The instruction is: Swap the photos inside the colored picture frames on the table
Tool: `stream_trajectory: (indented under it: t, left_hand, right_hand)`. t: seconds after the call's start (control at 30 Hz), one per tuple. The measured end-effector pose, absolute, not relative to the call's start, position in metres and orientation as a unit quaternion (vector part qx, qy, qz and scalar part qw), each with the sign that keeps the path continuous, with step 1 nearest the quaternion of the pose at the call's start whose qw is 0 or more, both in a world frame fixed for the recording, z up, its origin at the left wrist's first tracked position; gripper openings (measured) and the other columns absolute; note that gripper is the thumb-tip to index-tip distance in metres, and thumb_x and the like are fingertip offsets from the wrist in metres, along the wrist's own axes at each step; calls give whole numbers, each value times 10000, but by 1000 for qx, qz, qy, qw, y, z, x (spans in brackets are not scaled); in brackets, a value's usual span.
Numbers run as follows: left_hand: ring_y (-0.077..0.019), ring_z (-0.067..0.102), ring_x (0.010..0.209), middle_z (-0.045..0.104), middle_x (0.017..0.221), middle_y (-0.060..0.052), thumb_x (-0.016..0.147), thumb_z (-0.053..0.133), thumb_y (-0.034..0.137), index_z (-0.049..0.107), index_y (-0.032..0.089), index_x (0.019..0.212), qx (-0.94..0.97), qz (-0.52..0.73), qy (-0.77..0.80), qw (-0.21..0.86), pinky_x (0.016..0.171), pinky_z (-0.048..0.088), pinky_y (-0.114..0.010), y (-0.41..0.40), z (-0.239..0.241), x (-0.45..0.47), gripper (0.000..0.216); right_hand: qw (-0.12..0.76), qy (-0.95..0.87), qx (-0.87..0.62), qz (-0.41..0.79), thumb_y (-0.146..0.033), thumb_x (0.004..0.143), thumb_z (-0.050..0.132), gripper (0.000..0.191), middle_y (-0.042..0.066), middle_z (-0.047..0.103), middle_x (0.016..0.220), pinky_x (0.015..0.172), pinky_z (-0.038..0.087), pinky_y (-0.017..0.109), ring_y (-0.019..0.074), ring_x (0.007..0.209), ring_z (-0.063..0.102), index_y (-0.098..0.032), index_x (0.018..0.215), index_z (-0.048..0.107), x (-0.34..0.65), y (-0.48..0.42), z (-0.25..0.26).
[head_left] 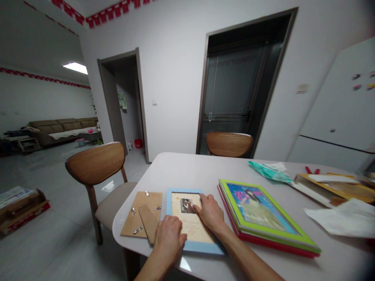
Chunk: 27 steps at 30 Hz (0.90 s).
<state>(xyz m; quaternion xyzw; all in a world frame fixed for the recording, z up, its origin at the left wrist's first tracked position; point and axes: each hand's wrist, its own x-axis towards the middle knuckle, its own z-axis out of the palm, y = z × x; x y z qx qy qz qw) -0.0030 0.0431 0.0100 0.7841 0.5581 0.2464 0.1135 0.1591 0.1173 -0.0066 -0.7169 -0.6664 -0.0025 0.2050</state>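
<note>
Under both hands, a light-blue rectangular picture frame (191, 224) lies face-down on the white surface (187, 168), its cream paper sheet already seated. The left hand (168, 236) presses flat and open, the right hand (209, 212) fingers the sheet, gripping nothing. Just left of them, the brown fibreboard backing (142, 216) is not yet refitted.

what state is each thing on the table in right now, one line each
blue picture frame: flat on the table, a printed sheet lying in it
left hand: resting on the frame's near left edge
right hand: fingers pressing the sheet
brown backing board: out of the frame, flat beside it, stand side up
green picture frame: picture inside, stacked on a red frame
</note>
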Motion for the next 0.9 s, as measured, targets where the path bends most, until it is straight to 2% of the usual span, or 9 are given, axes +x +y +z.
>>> stream_trajectory:
  t: [0.07,0.2,0.3,0.4,0.5,0.6,0.77,0.9]
  left_hand:
    - [-243,489,971,590,1001,-87,686,486,185,571,185,905,788,251,550,115,830,381,-395,41,8,-10,235]
    - [-227,363,1151,446,1231,-108,707,458,198,474,161,1099,776,279,561,73,959,283,-407,38,1,-54,394]
    - [-250,338,1175,417,1253,-141,686,488,244,450,115,1130,723,245,646,21,967,266,-426,39,-4,-98,463]
    - [-256,352,1171,430,1239,-167,679,495,264,443,77,1139,688,190,700,34,965,279,-400,39,-11,-127,499]
    - [-237,358,1172,438,1243,-139,686,497,283,467,115,1125,691,184,697,54,968,287,-366,34,-22,-137,471]
    - [-240,352,1175,426,1255,-126,681,520,310,475,141,1120,704,217,675,45,970,292,-382,29,-35,-141,472]
    - [-250,396,1143,429,1254,-105,702,533,305,447,185,1139,727,292,622,-17,932,357,-408,31,-44,-147,462]
    - [-254,343,1178,381,1282,-131,741,522,311,372,187,1194,756,335,554,-97,941,343,-423,34,-18,-132,493]
  right_hand:
    - [212,-676,-705,-4,-389,749,444,413,99,512,925,685,369,292,216,872,499,-160,1091,477,157,115,-4]
    - [266,-747,-608,28,-333,770,422,341,97,530,976,772,341,286,197,908,481,-165,1051,519,135,99,9]
    - [268,-805,-523,78,-341,743,463,318,81,556,961,801,324,294,198,918,472,-188,1008,549,100,79,17]
    - [246,-837,-480,94,-400,696,500,358,75,562,928,772,332,334,221,887,473,-209,995,549,62,64,19]
    - [210,-845,-484,82,-457,597,569,441,103,553,914,761,329,400,268,876,466,-179,938,559,35,59,13]
    - [208,-840,-493,91,-352,571,594,408,104,543,905,756,335,407,268,866,471,-179,938,554,23,64,5]
    - [313,-804,-463,205,-161,583,533,479,77,516,945,759,379,289,183,858,485,-180,1061,504,28,66,10]
    - [384,-794,-416,221,-104,578,516,410,51,509,916,759,393,255,155,841,479,-189,978,544,51,59,40]
